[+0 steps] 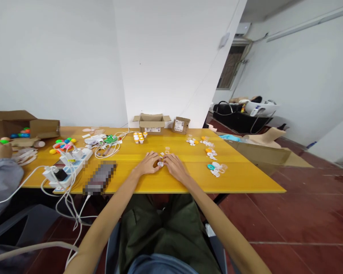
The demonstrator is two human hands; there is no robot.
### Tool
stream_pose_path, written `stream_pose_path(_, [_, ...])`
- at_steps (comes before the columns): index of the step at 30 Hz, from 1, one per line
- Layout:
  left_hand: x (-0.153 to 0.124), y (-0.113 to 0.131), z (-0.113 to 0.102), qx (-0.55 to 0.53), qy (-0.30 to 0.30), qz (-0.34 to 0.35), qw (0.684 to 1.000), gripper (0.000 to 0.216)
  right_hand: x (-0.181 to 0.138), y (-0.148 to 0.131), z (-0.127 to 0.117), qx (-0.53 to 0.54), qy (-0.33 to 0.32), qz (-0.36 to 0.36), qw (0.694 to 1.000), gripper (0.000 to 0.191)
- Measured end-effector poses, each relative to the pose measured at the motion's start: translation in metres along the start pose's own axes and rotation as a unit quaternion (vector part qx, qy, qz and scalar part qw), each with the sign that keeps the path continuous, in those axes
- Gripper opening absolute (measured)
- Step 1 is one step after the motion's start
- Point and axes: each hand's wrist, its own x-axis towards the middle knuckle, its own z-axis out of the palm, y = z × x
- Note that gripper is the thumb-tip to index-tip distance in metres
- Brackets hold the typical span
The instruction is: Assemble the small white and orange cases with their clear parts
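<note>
Small round piece (160, 164), clear to whitish, finer detail too small to read. Held at left hand's (148, 163) fingertips, right hand's (175, 166) fingertips at its other side. Low over counter (160, 184), near front edge; contact with surface unclear. Tilt hidden by fingers.

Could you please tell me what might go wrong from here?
The small piece between the left hand and right hand could slip out, being so little.

The white bits lie loose just beyond the fingertips, so a nudge might scatter them.

The dark device sits at the table edge with its cable hanging; a snag could perhaps drag it off.
</note>
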Motion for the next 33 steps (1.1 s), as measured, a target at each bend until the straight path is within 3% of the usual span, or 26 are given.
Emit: stream_pose_path(33, [0.005,0.002,0.003,0.003,-0.004,0.001,1.000,0.013,-0.001,0.004,0.006,0.022,0.002,-0.024,0.999,0.018])
